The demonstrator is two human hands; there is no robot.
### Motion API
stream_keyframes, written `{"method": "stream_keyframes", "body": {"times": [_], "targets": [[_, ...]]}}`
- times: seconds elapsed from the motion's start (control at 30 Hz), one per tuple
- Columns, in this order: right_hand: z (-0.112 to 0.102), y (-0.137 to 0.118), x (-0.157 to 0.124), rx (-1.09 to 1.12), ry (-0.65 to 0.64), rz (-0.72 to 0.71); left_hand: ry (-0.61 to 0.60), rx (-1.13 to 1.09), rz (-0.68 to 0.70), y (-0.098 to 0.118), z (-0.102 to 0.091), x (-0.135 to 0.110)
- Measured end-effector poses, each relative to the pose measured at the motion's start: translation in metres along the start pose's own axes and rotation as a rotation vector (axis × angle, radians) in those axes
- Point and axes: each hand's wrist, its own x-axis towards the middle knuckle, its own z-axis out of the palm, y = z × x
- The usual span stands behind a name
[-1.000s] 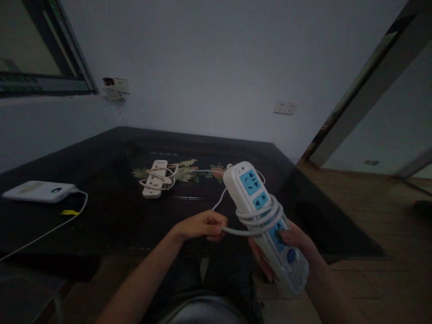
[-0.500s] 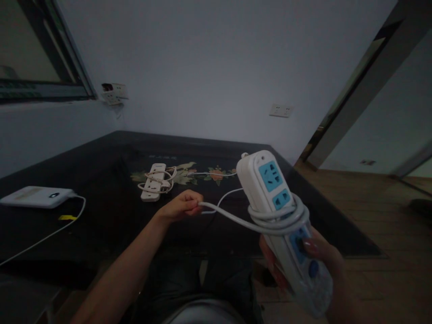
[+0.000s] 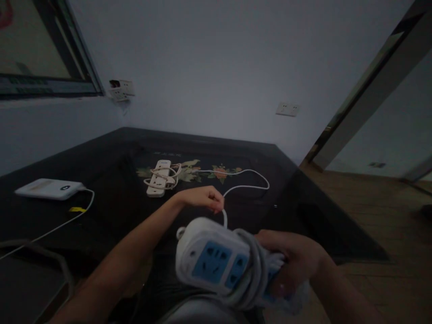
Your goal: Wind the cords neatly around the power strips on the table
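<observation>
My right hand (image 3: 293,256) is closed around a white power strip (image 3: 189,256) with blue socket panels, held low and close to me, tilted across my view. Its grey-white cord (image 3: 253,270) is coiled round the strip's middle. Beyond it, my left hand (image 3: 205,199) is closed on a length of this cord, which runs down behind the strip. A second, smaller white power strip (image 3: 160,177) lies on the black table (image 3: 270,225), loosely wrapped in its own cable. A thin white cable (image 3: 253,185) curves over the tabletop near my left hand.
At the left, a white power bank (image 3: 50,189) has a cable (image 3: 60,222) plugged in, beside a yellow tag (image 3: 77,209). Wall sockets (image 3: 287,109) are mounted behind the table, with more sockets (image 3: 123,90) near the window.
The held power strip has come down and left, turning from near upright to lying sideways. My left hand has shifted right, closer to the strip. A cord loop now shows at lower left.
</observation>
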Motion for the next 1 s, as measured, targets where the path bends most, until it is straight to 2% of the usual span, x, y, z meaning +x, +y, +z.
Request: {"method": "stream_keyframes", "body": {"times": [0.03,0.07,0.17,0.3,0.4,0.53,0.67,0.73,0.87,1.0], "targets": [[-0.001,-0.006,0.003,-0.134,-0.058,0.059,-0.111,0.053,-0.021,0.01,-0.007,0.003],[-0.001,-0.011,0.005,-0.275,-0.068,0.122,-0.149,0.122,-0.023,0.02,-0.013,0.005],[-0.001,-0.019,0.012,-0.586,0.041,0.266,-0.11,0.403,-0.005,0.055,-0.02,0.008],[-0.006,-0.001,0.019,-0.672,0.171,0.342,-0.005,0.689,0.011,0.087,-0.002,0.0],[-0.016,0.025,0.021,-0.636,0.326,0.363,0.094,0.82,-0.025,0.092,0.021,-0.01],[-0.033,0.054,0.02,-0.539,0.578,0.321,0.232,0.833,-0.073,0.08,0.049,-0.02],[-0.045,0.064,0.013,-0.345,0.821,0.261,0.346,0.565,-0.078,0.057,0.067,-0.025],[-0.046,0.061,0.009,-0.182,0.888,0.232,0.385,0.416,-0.103,0.043,0.076,-0.027],[-0.034,0.043,0.003,0.201,0.849,0.157,0.445,0.143,-0.11,0.015,0.091,-0.026],[-0.018,0.025,0.006,0.378,0.725,0.069,0.496,-0.043,-0.026,-0.005,0.097,-0.024]]}}
